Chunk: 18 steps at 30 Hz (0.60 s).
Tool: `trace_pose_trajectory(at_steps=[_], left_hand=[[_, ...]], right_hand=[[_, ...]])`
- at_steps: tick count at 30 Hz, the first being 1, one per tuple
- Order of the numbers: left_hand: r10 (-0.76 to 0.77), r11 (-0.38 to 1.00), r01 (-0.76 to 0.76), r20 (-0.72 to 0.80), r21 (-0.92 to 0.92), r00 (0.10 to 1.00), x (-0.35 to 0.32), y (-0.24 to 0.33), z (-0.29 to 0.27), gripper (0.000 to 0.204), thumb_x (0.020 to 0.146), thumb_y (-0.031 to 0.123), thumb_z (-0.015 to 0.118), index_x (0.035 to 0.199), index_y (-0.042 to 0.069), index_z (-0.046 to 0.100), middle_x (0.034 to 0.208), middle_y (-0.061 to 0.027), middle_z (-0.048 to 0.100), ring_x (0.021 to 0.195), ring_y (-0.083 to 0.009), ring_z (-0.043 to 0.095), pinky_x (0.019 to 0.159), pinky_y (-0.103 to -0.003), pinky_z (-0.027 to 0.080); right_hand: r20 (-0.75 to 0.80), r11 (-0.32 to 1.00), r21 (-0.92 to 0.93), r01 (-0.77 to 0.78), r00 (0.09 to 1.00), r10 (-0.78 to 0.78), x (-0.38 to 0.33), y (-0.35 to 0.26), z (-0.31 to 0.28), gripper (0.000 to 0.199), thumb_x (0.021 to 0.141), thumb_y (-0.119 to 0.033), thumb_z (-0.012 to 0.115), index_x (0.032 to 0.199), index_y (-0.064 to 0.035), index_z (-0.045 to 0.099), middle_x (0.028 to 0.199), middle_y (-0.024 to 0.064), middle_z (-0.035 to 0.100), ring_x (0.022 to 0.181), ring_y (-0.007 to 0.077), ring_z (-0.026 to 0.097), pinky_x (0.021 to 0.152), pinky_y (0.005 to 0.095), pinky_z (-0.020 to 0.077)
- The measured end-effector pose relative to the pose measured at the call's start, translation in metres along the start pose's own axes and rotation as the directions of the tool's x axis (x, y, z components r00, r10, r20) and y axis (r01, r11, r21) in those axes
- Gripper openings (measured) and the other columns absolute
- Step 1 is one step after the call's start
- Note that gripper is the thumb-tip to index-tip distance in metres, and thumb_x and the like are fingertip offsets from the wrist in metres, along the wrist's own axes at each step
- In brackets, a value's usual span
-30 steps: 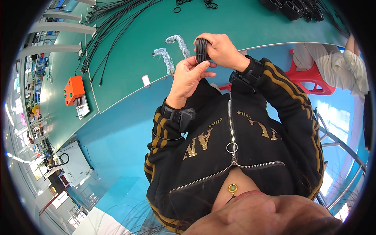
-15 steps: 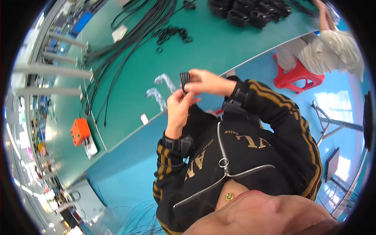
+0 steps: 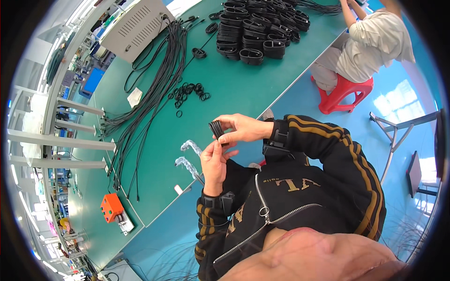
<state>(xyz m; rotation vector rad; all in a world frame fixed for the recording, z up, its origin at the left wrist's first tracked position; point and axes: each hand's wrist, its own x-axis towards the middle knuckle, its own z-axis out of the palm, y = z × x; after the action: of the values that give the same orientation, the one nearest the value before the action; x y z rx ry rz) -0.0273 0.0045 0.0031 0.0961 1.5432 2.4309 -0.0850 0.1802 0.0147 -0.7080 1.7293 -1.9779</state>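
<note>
A small bundle of black cable (image 3: 217, 128) is pinched in my right hand (image 3: 241, 129), held over the near edge of the green table (image 3: 239, 89). Just below it, my left hand (image 3: 214, 161) has its fingertips on the lower end of the bundle. Both hands wear black sleeves with gold stripes. Two clear plastic-wrapped pieces (image 3: 188, 156) lie on the table beside my left hand.
Long black cables (image 3: 150, 100) lie stretched across the table, with small black rings (image 3: 188, 91) beside them and a pile of coiled cable bundles (image 3: 255, 28) at the far end. An orange device (image 3: 111, 207) sits left. Another person sits on a red stool (image 3: 341, 93).
The view has shifted so the far end of the table and the coiled bundles now show. My hands keep the black bundle between them, a little lower in the picture.
</note>
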Motion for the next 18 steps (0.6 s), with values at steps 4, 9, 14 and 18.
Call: trace_pose_trajectory(at_steps=[4, 9, 14, 18], left_hand=[[-0.079, 0.992, 0.086, 0.077, -0.093, 0.994, 0.008, 0.002, 0.000, 0.028, 0.096, 0.021, 0.051, 0.108, -0.004, 0.058, 0.102, -0.0140, 0.063, 0.093, -0.0286, 0.065, 0.071, -0.036, 0.057], [-0.157, 0.978, 0.161, 0.046, -0.135, 0.987, 0.014, 0.002, 0.003, 0.030, 0.095, 0.022, 0.052, 0.110, -0.003, 0.057, 0.103, -0.0152, 0.063, 0.088, -0.0309, 0.066, 0.069, -0.037, 0.058], [-0.139, 0.976, 0.103, -0.186, -0.192, 0.973, 0.016, 0.000, 0.023, 0.028, 0.095, 0.022, 0.053, 0.110, -0.002, 0.057, 0.100, -0.0139, 0.063, 0.080, -0.0305, 0.067, 0.065, -0.036, 0.059], [-0.036, 0.996, 0.015, -0.254, -0.084, 0.967, 0.031, -0.008, 0.038, 0.026, 0.095, 0.021, 0.052, 0.108, -0.001, 0.057, 0.101, -0.0140, 0.063, 0.078, -0.0293, 0.068, 0.061, -0.034, 0.059]], right_hand=[[0.011, 0.999, 0.044, -0.027, 1.000, 0.027, -0.002, 0.001, -0.008, 0.048, 0.083, -0.013, 0.068, 0.123, 0.0004, 0.046, 0.110, 0.0099, 0.058, 0.103, 0.0168, 0.056, 0.091, 0.0314, 0.0475], [-0.058, 0.996, -0.031, 0.084, 0.995, -0.086, -0.004, 0.007, -0.017, 0.056, 0.082, -0.024, 0.070, 0.124, 0.0005, 0.043, 0.101, 0.0134, 0.062, 0.096, 0.0163, 0.058, 0.080, 0.0309, 0.0497], [-0.140, 0.999, -0.001, 0.043, 0.989, -0.043, -0.001, -0.006, -0.018, 0.056, 0.081, -0.019, 0.071, 0.118, 0.0040, 0.038, 0.097, 0.0159, 0.064, 0.090, 0.0159, 0.061, 0.081, 0.0311, 0.0493], [-0.172, 1.000, 0.010, 0.018, 0.985, -0.016, -0.008, -0.018, -0.029, 0.053, 0.080, -0.017, 0.072, 0.115, 0.0045, 0.038, 0.095, 0.0163, 0.064, 0.088, 0.0162, 0.062, 0.080, 0.0311, 0.0495]])
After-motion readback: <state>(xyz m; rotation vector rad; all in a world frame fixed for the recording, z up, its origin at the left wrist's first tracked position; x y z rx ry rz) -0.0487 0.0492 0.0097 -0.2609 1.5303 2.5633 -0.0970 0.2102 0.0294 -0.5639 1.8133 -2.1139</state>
